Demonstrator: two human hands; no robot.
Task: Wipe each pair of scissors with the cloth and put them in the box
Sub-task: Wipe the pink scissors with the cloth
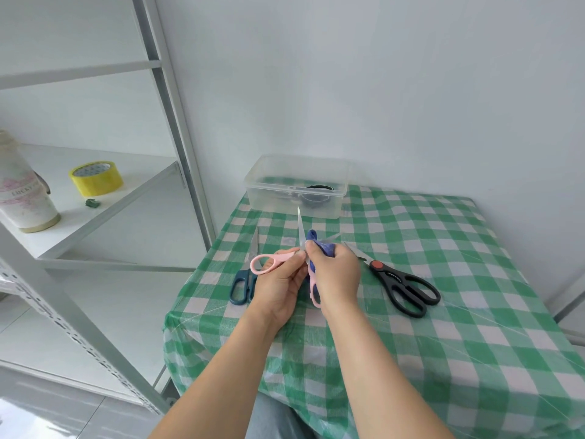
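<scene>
1. While held above the table (443, 248), the pink scissors (269, 263) gape open; left hand (278, 289) grips one handle.
2. Right hand (335, 274) pinches cloth (319, 247) onto a blade.
3. Judged light, stiff, slick; hold by handles, never edges.

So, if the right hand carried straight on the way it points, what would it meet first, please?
Probably the box, standing beyond the right hand and its cloth; depth is unclear, so the hand might pass over its rim.
</scene>
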